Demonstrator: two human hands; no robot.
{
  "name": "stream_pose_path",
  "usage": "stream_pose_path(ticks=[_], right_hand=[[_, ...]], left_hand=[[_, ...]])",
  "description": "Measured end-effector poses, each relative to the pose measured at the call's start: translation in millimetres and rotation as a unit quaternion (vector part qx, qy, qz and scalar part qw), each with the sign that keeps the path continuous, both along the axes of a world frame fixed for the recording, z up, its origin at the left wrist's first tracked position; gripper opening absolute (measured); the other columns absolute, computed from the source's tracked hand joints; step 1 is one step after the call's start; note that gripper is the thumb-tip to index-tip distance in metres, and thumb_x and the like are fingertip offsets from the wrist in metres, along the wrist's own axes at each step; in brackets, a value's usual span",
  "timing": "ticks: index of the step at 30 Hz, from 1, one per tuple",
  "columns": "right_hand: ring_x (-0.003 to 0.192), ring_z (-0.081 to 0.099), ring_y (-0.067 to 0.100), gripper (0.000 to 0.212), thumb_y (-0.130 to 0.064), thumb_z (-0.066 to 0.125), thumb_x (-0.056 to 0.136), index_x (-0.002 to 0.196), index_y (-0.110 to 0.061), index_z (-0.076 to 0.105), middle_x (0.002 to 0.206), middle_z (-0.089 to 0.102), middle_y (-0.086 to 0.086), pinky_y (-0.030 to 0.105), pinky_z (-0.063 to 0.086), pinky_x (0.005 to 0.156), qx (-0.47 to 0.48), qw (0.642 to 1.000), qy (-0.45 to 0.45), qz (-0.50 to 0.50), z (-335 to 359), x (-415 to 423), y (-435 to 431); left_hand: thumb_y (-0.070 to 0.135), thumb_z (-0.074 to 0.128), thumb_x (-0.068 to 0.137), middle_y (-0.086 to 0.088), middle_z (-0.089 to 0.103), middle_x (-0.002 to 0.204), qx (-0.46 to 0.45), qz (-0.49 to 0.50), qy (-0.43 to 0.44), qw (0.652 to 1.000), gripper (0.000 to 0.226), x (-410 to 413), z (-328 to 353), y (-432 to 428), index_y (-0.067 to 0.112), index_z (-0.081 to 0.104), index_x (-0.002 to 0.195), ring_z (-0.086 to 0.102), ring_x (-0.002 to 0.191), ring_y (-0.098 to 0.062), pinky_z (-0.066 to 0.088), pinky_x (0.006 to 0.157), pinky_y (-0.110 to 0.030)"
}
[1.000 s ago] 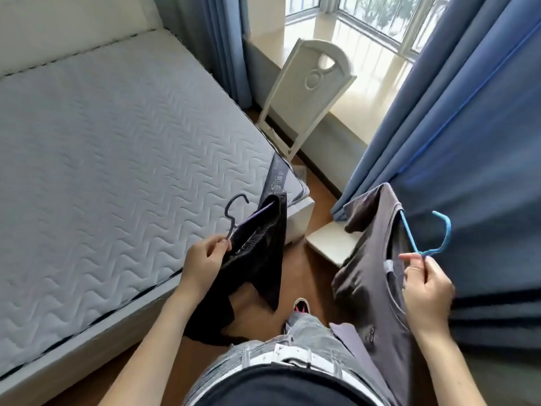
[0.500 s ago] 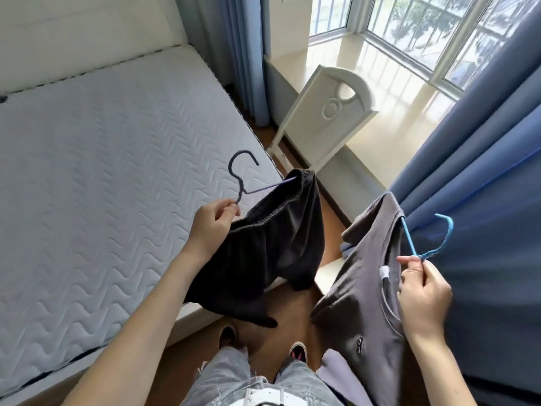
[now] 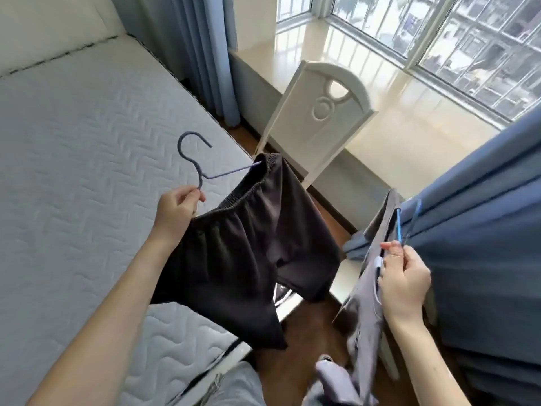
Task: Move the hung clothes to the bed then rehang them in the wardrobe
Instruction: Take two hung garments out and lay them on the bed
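1. Step in hand — carrying two hung garments to the bed [image 3: 73, 159]. Judged best done by swinging the black shorts [image 3: 251, 244] clear over the mattress edge, lowering until the cloth lies flat, then letting go of the hanger neck; the hook should point away from the fabric so that it does not snag.
2. Left hand [image 3: 175, 210], centre of frame — fingers pinched closed on the neck of the purple-grey hanger [image 3: 199, 165], just under its hook. The shorts hang from it by the waistband, partly over the mattress corner, partly over the floor.
3. Right hand [image 3: 405, 281], right of frame — fingers closed round the neck of the blue hanger [image 3: 398, 227]; its hook is blurred against the blue curtain [image 3: 483, 230].
4. Grey shirt [image 3: 366, 294] — hangs from the blue hanger, lower right, over the floor, well apart from the bed.
5. White chair [image 3: 319, 112], upper centre, near the bed corner — keep garments clear of it.
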State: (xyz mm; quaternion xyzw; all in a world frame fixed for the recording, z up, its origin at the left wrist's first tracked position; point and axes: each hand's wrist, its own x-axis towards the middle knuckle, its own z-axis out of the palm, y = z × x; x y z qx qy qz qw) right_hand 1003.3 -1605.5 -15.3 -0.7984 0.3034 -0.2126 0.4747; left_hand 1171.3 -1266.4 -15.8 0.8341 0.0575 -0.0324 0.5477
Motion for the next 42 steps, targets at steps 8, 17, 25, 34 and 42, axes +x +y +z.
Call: stream_pose_path(ticks=[8, 17, 25, 34, 42], right_hand=[[0.053, 0.046, 0.011, 0.029, -0.022, 0.044, 0.101, 0.09, -0.009, 0.068, 0.059, 0.053, 0.008, 0.016, 0.033, 0.049, 0.01, 0.999, 0.03, -0.006, -26.4, 123.2, 129.2], [0.052, 0.039, 0.022, 0.024, -0.036, 0.044, 0.096, 0.09, -0.024, 0.065, 0.057, 0.043, 0.003, 0.041, 0.036, 0.051, 0.116, 0.993, 0.01, 0.025, -180.2, 282.5, 270.3], [0.074, 0.05, 0.019, 0.025, -0.038, 0.036, 0.088, 0.093, -0.036, 0.061, 0.077, 0.054, -0.006, 0.053, 0.048, 0.076, 0.192, 0.979, 0.052, 0.043, -360.0, 372.3, 388.4], [0.077, 0.052, 0.02, 0.027, -0.04, 0.035, 0.085, 0.098, -0.038, 0.059, 0.083, 0.058, -0.005, 0.051, 0.05, 0.077, 0.17, 0.978, 0.101, 0.07, -439.9, 370.4, 399.7], [0.039, 0.031, 0.007, 0.028, -0.006, 0.038, 0.1, 0.091, -0.019, 0.061, 0.046, 0.037, -0.008, 0.024, 0.032, 0.044, 0.219, 0.974, 0.048, 0.031, -345.9, 343.2, 364.0]], left_hand=[[0.014, 0.048, 0.094, 0.004, 0.036, 0.051, -0.009, 0.018, 0.028, 0.999, 0.027, 152.2, -63.6, 126.2, 0.013, 0.059, 0.07, 0.033, 0.041, -0.004, 0.03, 0.045, -0.015], [0.016, 0.047, 0.093, -0.006, 0.061, 0.075, 0.145, 0.023, 0.029, 0.989, 0.025, 301.3, -244.0, 201.8, 0.01, 0.066, 0.078, 0.053, 0.072, -0.024, 0.042, 0.067, -0.032], [0.014, 0.042, 0.097, -0.009, 0.063, 0.096, 0.211, 0.085, 0.059, 0.972, 0.027, 341.4, -455.2, 223.7, 0.003, 0.066, 0.089, 0.057, 0.084, -0.029, 0.038, 0.068, -0.033], [0.006, 0.064, 0.084, -0.011, 0.061, 0.073, 0.309, 0.143, -0.124, 0.932, 0.014, 338.1, -528.5, 229.0, 0.003, 0.072, 0.074, 0.057, 0.071, -0.027, 0.04, 0.061, -0.032], [0.018, 0.05, 0.095, -0.012, 0.057, 0.097, 0.259, 0.043, 0.062, 0.963, 0.027, 336.7, -467.8, 230.3, 0.002, 0.072, 0.093, 0.058, 0.093, -0.031, 0.049, 0.081, -0.041]])
